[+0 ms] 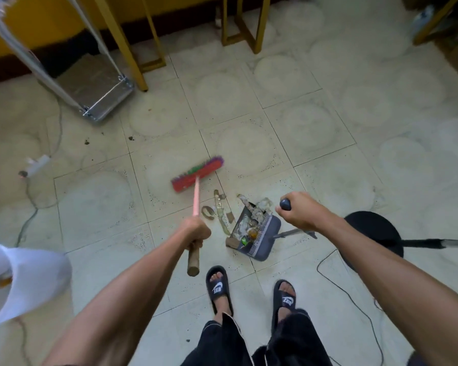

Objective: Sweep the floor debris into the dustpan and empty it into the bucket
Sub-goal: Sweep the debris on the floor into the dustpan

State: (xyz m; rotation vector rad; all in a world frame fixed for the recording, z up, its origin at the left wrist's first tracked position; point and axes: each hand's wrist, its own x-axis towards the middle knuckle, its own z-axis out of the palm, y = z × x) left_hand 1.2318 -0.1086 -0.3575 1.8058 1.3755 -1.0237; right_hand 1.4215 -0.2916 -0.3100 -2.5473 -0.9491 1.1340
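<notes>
My left hand (196, 231) grips the broom handle (196, 196), pink above the hand, wooden below. The red broom head (197, 175) with purple and green bristles sits on the tiled floor, up and left of the debris. My right hand (299, 211) is closed on the dark knob of the dustpan handle. The grey dustpan (262, 240) rests on the floor under that hand, holding crumpled wrappers and scraps. Loose tape strips and paper bits (218, 211) lie on the tiles between broom and dustpan. A white bucket (24, 276) stands at the lower left edge.
My two feet in black slides (218, 286) stand just below the dustpan. A black round stand base (376, 240) with a cable lies right. A metal trolley (95, 88) and yellow table legs (132, 48) are at the back. A power strip (36, 165) and cord lie left.
</notes>
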